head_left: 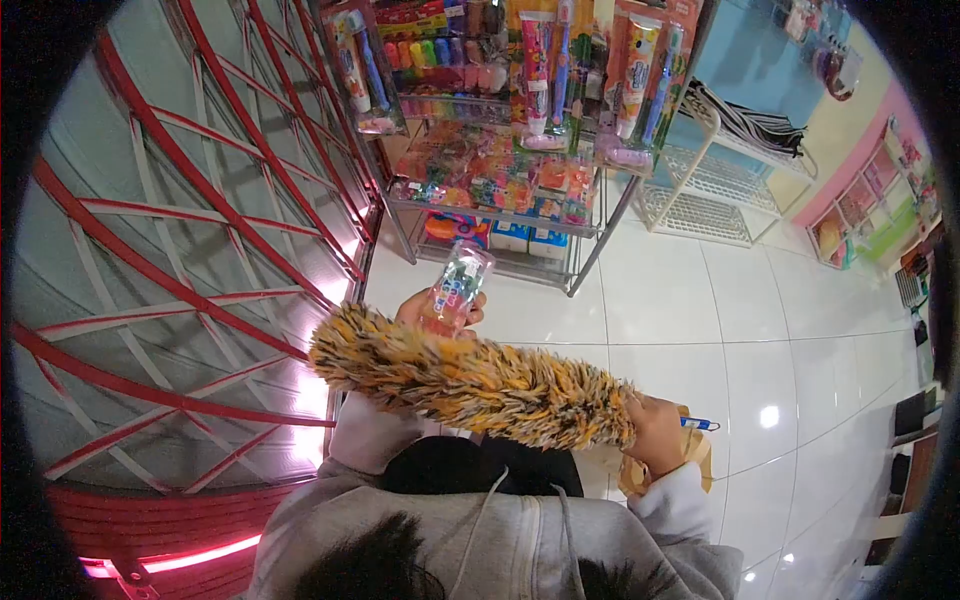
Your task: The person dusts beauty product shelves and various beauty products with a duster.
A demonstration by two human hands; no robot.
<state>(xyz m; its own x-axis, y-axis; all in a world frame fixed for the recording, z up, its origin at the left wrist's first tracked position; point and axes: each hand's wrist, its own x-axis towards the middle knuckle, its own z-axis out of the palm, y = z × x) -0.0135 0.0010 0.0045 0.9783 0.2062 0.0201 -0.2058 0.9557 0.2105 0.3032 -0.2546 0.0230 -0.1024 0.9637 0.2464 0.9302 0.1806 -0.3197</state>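
Grey hoodie [530, 535], foregd.; R hand [656, 437], grip clenched round duster [480, 390]; L hand [412, 308], grip holding plastic pkt. [457, 285]; stray duster swing may knock pkt. loose.

Duster [478, 390] shaggy, fibrous; packet [456, 292] glossy plastic; floor tiles [665, 300] smooth, glossy; rack [607, 234] metal.

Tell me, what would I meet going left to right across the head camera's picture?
Red-and-white metal lattice gate → clear plastic packet with pink lettering → hanging pink-and-white tube → bare right hand → slim blue handle end → white wire-grid display rack.
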